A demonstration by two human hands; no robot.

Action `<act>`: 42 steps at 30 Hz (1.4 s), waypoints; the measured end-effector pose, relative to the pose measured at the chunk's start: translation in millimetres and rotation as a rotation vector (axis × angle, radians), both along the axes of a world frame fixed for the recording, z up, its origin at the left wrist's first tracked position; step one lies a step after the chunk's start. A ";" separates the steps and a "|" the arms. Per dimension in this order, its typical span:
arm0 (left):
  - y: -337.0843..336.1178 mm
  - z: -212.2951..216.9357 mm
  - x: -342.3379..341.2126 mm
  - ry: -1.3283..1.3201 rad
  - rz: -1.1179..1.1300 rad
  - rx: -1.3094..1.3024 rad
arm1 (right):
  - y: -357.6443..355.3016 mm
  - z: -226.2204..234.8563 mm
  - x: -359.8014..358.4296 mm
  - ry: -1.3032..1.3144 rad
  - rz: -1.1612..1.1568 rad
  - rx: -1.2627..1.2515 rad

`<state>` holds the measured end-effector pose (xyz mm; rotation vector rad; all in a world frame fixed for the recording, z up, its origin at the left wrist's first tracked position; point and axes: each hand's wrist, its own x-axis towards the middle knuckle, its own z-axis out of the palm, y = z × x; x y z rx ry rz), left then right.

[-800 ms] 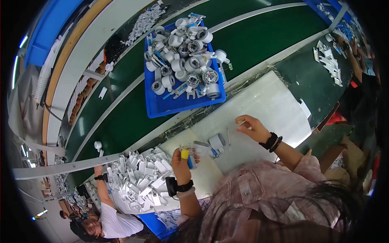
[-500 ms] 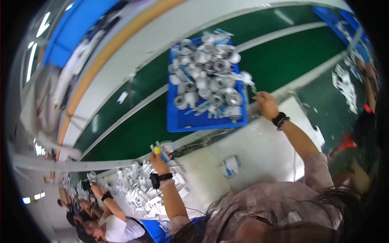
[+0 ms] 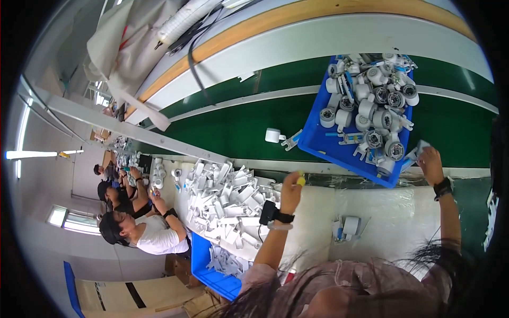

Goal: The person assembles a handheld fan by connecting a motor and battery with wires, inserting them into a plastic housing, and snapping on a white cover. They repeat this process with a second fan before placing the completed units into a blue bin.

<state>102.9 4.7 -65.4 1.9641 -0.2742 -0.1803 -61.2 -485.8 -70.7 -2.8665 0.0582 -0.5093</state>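
My left hand (image 3: 290, 193) is raised over the near edge of the green belt, its fingers closed round a small yellow-ended object (image 3: 301, 180); the rest of that object is hidden. My right hand (image 3: 430, 165) pinches a pale plastic part (image 3: 422, 147) just right of a blue bin (image 3: 339, 161). Heaped in the bin are white round-headed plastic housings (image 3: 367, 107), some with pale-blue bracket pieces. On the belt left of the bin lies a white cup-shaped housing (image 3: 273, 135), with a bracket piece (image 3: 291, 141) beside it.
A big heap of white plastic parts (image 3: 228, 204) covers the worktop to my left, above a blue crate (image 3: 217, 278) of more parts. Before me on the pale worktop lies another white housing (image 3: 351, 227). Several co-workers (image 3: 154, 238) sit farther left. A metal rail (image 3: 175, 144) crosses there.
My view has swung left. The white and blue piece seen at my left hand is no longer there; a white housing now shows on the belt. My right hand is lower along the bin's right side.
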 end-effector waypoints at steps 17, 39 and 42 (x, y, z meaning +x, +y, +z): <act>-87.6 72.1 -176.3 0.290 -1.094 -0.097 | 218.8 117.5 -133.7 0.389 0.308 0.851; -46.4 78.1 -223.4 0.637 -0.605 -0.609 | 279.3 124.8 -156.9 -0.331 -0.013 0.625; -46.0 92.8 -216.6 0.673 -0.527 -0.556 | 289.5 133.9 -161.2 -0.280 -0.046 0.757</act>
